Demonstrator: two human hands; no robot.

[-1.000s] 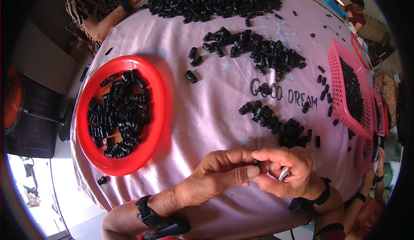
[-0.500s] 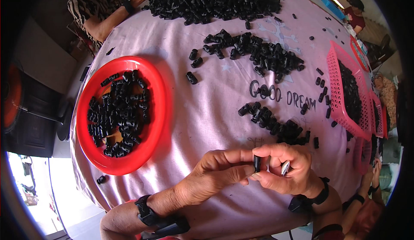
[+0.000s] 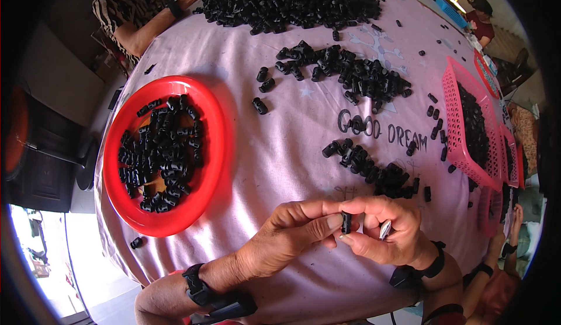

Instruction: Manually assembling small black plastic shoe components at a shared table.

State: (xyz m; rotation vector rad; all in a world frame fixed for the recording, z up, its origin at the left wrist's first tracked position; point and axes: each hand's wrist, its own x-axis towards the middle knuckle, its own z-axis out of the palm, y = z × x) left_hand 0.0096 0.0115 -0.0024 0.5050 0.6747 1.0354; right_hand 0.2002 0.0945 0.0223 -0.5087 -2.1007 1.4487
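Between my hands, a small black cylindrical plastic piece (image 3: 346,223) stands nearly upright above the cloth. My left hand (image 3: 292,231) pinches it from the left with thumb and forefinger. From the other side, the forefinger and thumb of my right hand (image 3: 391,231) close on it at its top and bottom. Tucked in the right hand's curled fingers is a small flat silvery object (image 3: 385,230), its kind hard to make out. Just beyond my hands lies a cluster of similar black pieces (image 3: 365,164).
A red round tray (image 3: 215,167) of black pieces sits at left. Farther off are another cluster (image 3: 374,80) and a large heap (image 3: 292,1), where a person's arm (image 3: 155,30) rests. Pink baskets (image 3: 461,155) stand at right, near other people. A pink cloth (image 3: 274,150) covers the table.
My left thumb has shifted up along the black piece, uncovering more of its lower part. The piece has moved very slightly left. Both hands keep their hold.
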